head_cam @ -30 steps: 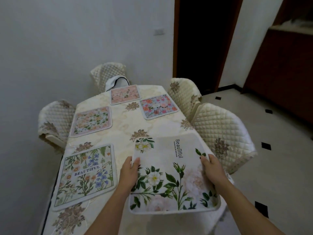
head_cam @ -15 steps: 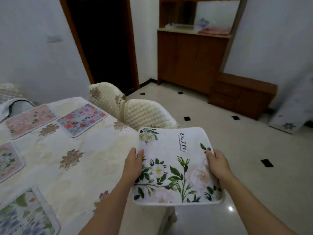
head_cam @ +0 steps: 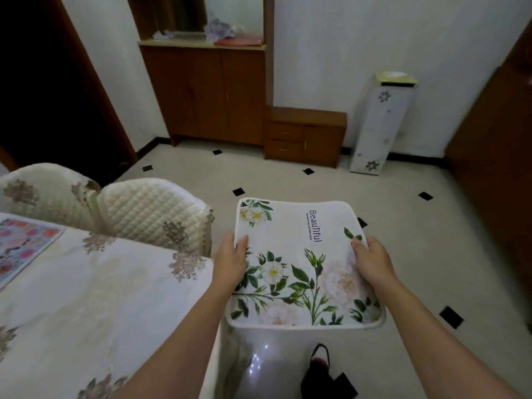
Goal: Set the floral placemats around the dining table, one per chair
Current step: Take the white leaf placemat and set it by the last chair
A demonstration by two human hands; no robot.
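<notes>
Two hands hold one white floral placemat (head_cam: 302, 263) level and print-side up. It is out past the table's corner, over the tiled floor (head_cam: 431, 254), and does not touch the table (head_cam: 86, 298). The left hand (head_cam: 231, 266) pinches the mat's left edge and the right hand (head_cam: 371, 262) its right edge, each with the thumb on top; the fingers beneath are hidden. Gripping opposite edges seems meant to keep the soft sheet spread flat, so it can go down in one piece without folding, though its near edge sags a little between the wrists. On the table, a pink placemat (head_cam: 23, 243) lies at the far left, near the farther chair (head_cam: 43, 191), which suggests that seat is served. The nearer quilted chair (head_cam: 152, 211) stands tucked against the table's edge with only bare cloth before it, so that stretch looks like the likely place for the held mat. Reaching it would call for swinging the mat leftward over the cloth and squaring it to the edge.
</notes>
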